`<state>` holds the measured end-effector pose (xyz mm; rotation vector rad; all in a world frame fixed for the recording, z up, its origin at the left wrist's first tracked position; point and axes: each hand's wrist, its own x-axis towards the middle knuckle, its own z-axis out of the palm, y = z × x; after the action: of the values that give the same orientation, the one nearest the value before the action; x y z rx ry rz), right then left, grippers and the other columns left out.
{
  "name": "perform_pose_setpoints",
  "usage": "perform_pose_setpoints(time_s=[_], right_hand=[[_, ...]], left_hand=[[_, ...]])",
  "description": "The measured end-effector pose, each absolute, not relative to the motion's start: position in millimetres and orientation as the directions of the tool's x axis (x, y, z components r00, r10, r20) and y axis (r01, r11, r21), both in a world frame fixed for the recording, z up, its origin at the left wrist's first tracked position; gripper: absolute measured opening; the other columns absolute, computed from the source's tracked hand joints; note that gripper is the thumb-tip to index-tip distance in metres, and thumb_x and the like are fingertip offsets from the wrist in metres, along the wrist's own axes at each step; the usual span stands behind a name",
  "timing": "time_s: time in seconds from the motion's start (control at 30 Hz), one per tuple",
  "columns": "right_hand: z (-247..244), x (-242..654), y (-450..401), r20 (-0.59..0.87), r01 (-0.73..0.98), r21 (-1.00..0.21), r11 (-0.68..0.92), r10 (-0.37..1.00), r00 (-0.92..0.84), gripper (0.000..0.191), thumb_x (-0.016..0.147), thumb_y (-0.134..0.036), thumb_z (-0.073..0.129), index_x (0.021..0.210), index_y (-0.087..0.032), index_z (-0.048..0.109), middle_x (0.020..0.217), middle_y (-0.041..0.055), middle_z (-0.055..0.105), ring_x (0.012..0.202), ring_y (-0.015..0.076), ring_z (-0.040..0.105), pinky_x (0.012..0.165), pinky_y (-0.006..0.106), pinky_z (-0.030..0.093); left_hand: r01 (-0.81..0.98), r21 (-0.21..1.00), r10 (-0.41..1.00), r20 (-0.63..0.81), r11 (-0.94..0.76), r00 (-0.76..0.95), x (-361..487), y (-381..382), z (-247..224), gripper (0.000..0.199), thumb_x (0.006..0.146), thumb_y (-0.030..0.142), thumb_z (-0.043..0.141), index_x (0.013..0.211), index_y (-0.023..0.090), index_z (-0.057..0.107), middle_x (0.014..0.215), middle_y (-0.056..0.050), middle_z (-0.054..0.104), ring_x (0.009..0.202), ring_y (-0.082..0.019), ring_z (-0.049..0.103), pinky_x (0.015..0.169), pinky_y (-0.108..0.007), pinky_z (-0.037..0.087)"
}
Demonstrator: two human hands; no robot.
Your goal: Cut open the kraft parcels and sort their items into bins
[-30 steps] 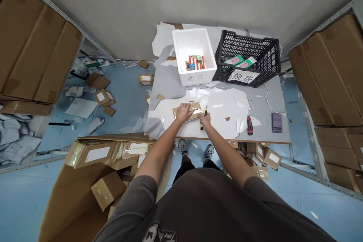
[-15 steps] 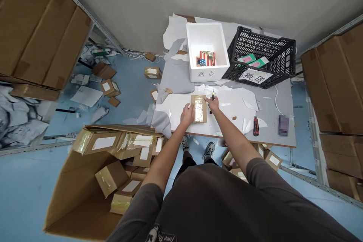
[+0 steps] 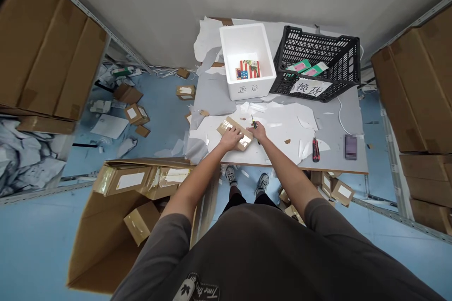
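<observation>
A small cardboard box [image 3: 226, 124] with shiny clear tape along its top lies slantwise on the white paper covering the table. My left hand [image 3: 232, 138] is closed over the near side of the box, its fingers reaching across the tape. At the box's right end, my right hand [image 3: 259, 132] grips a slim craft knife [image 3: 254, 124], dark with some yellow, its blade pointing away from me. Whether the right fingers also touch the box I cannot tell. A red and black utility knife [image 3: 315, 150] rests farther right on the table.
Behind the box stand a white foam bin [image 3: 252, 88] holding a colourful packet and a black plastic crate [image 3: 318, 68] holding green and pink boxes. At the lower left is a large open carton [image 3: 88, 244] of parcels. Paper scraps litter the table [image 3: 342, 164].
The cardboard box has turned from straight to slanted, its far end swinging left. My left hand has moved from its left edge onto its top. The craft knife stays in my right hand.
</observation>
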<state>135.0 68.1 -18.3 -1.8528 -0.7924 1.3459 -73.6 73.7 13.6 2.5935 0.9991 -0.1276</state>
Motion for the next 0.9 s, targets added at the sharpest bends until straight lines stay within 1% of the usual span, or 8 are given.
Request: perform_pose_setpoints(time_s=[0.13, 0.23, 0.37, 0.47, 0.57, 0.7, 0.8, 0.9], right_hand=[[-5, 170, 67, -0.499, 0.11, -0.831, -0.545, 0.818, 0.285, 0.047, 0.091, -0.07, 0.075, 0.088, -0.026, 0.057, 0.063, -0.0035, 0.058, 0.055, 0.0187, 0.062, 0.058, 0.031, 0.052], [7, 196, 38, -0.498, 0.278, -0.822, -0.498, 0.864, 0.075, 0.045, 0.101, -0.069, 0.065, 0.091, -0.026, 0.057, 0.058, -0.005, 0.058, 0.048, 0.0175, 0.057, 0.057, 0.03, 0.05], [18, 211, 10, -0.567, 0.526, -0.744, -0.413, 0.806, -0.169, 0.029, 0.11, -0.051, 0.057, 0.096, -0.026, 0.056, 0.063, -0.007, 0.062, 0.048, 0.015, 0.057, 0.062, 0.027, 0.049], [20, 209, 15, -0.561, 0.693, -0.67, -0.265, 0.792, -0.24, 0.023, 0.112, -0.04, 0.052, 0.099, -0.024, 0.062, 0.077, -0.0017, 0.071, 0.064, 0.0168, 0.065, 0.07, 0.026, 0.047], [20, 207, 29, -0.539, 0.849, -0.518, -0.104, 0.81, -0.229, 0.023, 0.113, -0.039, 0.053, 0.108, -0.023, 0.069, 0.099, 0.0071, 0.079, 0.088, 0.0237, 0.071, 0.074, 0.028, 0.045], [19, 212, 38, -0.553, 0.908, -0.419, -0.011, 0.797, -0.245, 0.026, 0.113, -0.043, 0.053, 0.114, -0.023, 0.071, 0.113, 0.0129, 0.079, 0.102, 0.0291, 0.071, 0.077, 0.03, 0.045], [17, 213, 37, -0.568, 0.859, -0.505, -0.085, 0.782, -0.257, 0.022, 0.112, -0.039, 0.056, 0.104, -0.022, 0.066, 0.1, 0.0105, 0.077, 0.088, 0.0251, 0.071, 0.072, 0.029, 0.046], [12, 209, 30, -0.66, 0.685, -0.645, -0.339, 0.699, -0.275, 0.027, 0.114, -0.041, 0.052, 0.094, -0.023, 0.057, 0.075, 0.0018, 0.066, 0.059, 0.0171, 0.061, 0.059, 0.026, 0.046]], left_hand=[[0.757, 0.308, 0.752, -0.16, -0.577, 0.639, -61, 61, 13, 0.056, 0.075, 0.035, 0.092, 0.123, 0.019, 0.071, 0.136, -0.022, 0.067, 0.135, -0.045, 0.055, 0.109, -0.058, 0.048], [0.79, 0.33, 0.801, -0.139, -0.516, 0.582, -49, 58, 12, 0.061, 0.073, 0.027, 0.093, 0.128, 0.017, 0.067, 0.152, -0.023, 0.06, 0.147, -0.045, 0.05, 0.113, -0.055, 0.049], [0.828, 0.317, 0.828, -0.18, -0.462, 0.53, -33, 59, 10, 0.063, 0.075, 0.03, 0.094, 0.129, 0.017, 0.064, 0.155, -0.023, 0.058, 0.149, -0.044, 0.052, 0.113, -0.052, 0.051], [0.842, 0.303, 0.83, -0.211, -0.447, 0.517, -28, 58, 9, 0.062, 0.077, 0.031, 0.094, 0.129, 0.018, 0.063, 0.155, -0.023, 0.059, 0.148, -0.043, 0.053, 0.114, -0.052, 0.051], [0.847, 0.292, 0.828, -0.226, -0.444, 0.513, -27, 58, 9, 0.064, 0.076, 0.029, 0.095, 0.13, 0.018, 0.062, 0.157, -0.023, 0.057, 0.152, -0.043, 0.05, 0.115, -0.052, 0.05], [0.853, 0.296, 0.83, -0.244, -0.43, 0.502, -27, 59, 8, 0.068, 0.074, 0.027, 0.097, 0.131, 0.017, 0.063, 0.159, -0.025, 0.056, 0.156, -0.045, 0.046, 0.117, -0.053, 0.049], [0.852, 0.307, 0.83, -0.243, -0.425, 0.502, -27, 59, 5, 0.068, 0.074, 0.026, 0.097, 0.131, 0.015, 0.063, 0.159, -0.026, 0.057, 0.157, -0.046, 0.046, 0.118, -0.054, 0.048], [0.847, 0.315, 0.827, -0.24, -0.429, 0.509, -28, 60, 2, 0.069, 0.074, 0.025, 0.098, 0.132, 0.015, 0.062, 0.161, -0.026, 0.057, 0.158, -0.046, 0.046, 0.121, -0.055, 0.047]])
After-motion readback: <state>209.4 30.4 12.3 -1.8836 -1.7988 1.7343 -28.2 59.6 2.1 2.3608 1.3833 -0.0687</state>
